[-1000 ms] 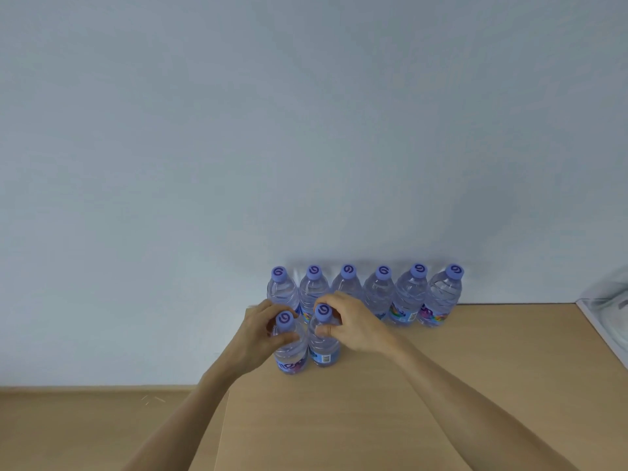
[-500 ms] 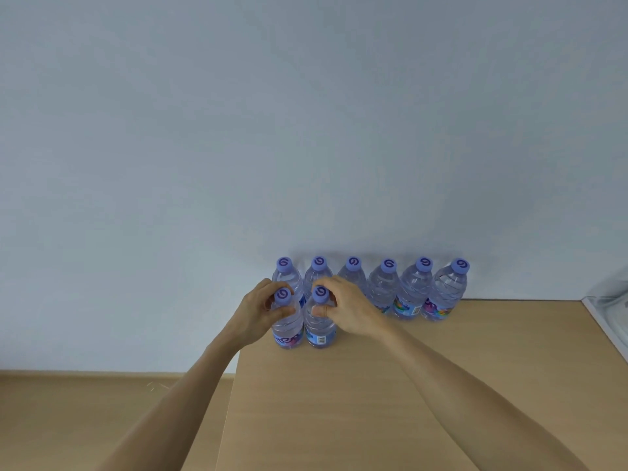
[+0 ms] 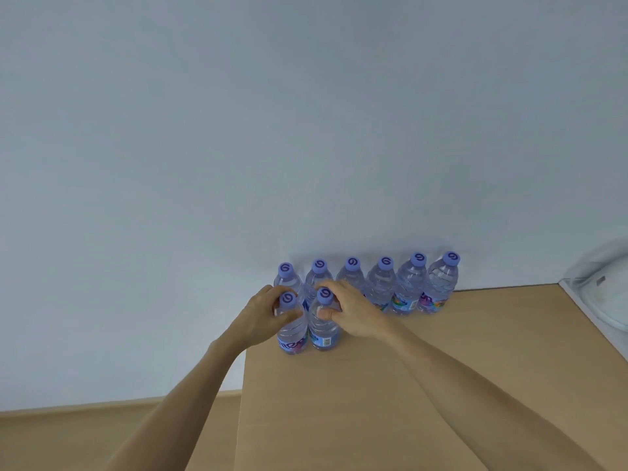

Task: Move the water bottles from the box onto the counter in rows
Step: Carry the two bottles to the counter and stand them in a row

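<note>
Six bottles [image 3: 380,283] line the wall on the tabletop [image 3: 441,385]. The left hand [image 3: 263,316] and right hand [image 3: 353,311] grip two second-row bottles [image 3: 307,329] by the neck; the box is out of view.

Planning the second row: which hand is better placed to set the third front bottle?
Right, probably. The right hand grips the second front bottle, beside the free counter where the row would continue. The left hand holds the bottle at the counter's left edge.

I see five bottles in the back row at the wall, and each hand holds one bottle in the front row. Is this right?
Not quite: the back row has six bottles, not five, as the head view shows. The rest holds: the left hand grips the front left bottle, the right hand the front right bottle.
</note>
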`<control>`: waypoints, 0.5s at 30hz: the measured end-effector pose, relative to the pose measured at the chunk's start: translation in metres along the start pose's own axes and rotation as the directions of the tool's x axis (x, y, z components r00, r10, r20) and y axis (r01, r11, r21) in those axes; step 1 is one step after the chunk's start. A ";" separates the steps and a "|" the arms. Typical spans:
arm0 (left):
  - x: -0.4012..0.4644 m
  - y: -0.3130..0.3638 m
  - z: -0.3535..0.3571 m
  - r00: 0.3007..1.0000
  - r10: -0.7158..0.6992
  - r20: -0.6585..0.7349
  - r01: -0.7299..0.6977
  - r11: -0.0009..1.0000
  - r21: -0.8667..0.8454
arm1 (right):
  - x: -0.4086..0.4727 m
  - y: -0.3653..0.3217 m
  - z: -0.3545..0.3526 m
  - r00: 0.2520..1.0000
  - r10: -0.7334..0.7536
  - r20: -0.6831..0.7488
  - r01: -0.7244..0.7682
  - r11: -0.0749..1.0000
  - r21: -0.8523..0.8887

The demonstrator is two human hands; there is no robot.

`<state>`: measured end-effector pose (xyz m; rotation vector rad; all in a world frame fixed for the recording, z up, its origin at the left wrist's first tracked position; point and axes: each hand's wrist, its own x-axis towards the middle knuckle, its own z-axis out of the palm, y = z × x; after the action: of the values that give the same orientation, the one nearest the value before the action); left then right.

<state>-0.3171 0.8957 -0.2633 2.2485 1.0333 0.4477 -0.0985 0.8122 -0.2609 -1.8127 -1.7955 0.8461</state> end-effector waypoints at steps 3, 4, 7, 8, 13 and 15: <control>0.005 0.005 -0.019 0.998 0.059 -0.029 -0.058 0.998 0.022 | -0.012 -0.006 -0.005 0.997 0.062 -0.041 -0.064 0.997 -0.043; 0.007 0.007 -0.025 0.995 0.084 -0.060 -0.084 0.996 0.007 | -0.017 -0.008 -0.009 0.994 0.074 -0.076 -0.080 0.995 -0.068; 0.018 0.023 -0.035 0.981 0.146 -0.129 -0.155 0.986 -0.062 | -0.039 -0.013 -0.026 0.974 0.080 -0.210 -0.115 0.980 -0.160; 0.023 0.031 -0.036 0.978 0.162 -0.129 -0.173 0.981 -0.086 | -0.048 -0.015 -0.034 0.963 0.087 -0.257 -0.136 0.974 -0.180; 0.047 0.097 -0.039 0.950 0.307 -0.059 -0.313 0.925 -0.215 | -0.110 -0.023 -0.086 0.872 0.167 -0.460 -0.281 0.941 -0.190; 0.056 0.134 -0.039 0.921 0.387 -0.046 -0.384 0.881 -0.277 | -0.139 -0.023 -0.107 0.823 0.196 -0.533 -0.348 0.916 -0.200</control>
<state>-0.2270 0.8863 -0.1436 2.1874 0.4695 0.7031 -0.0360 0.6862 -0.1535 -2.2600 -1.3819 0.1528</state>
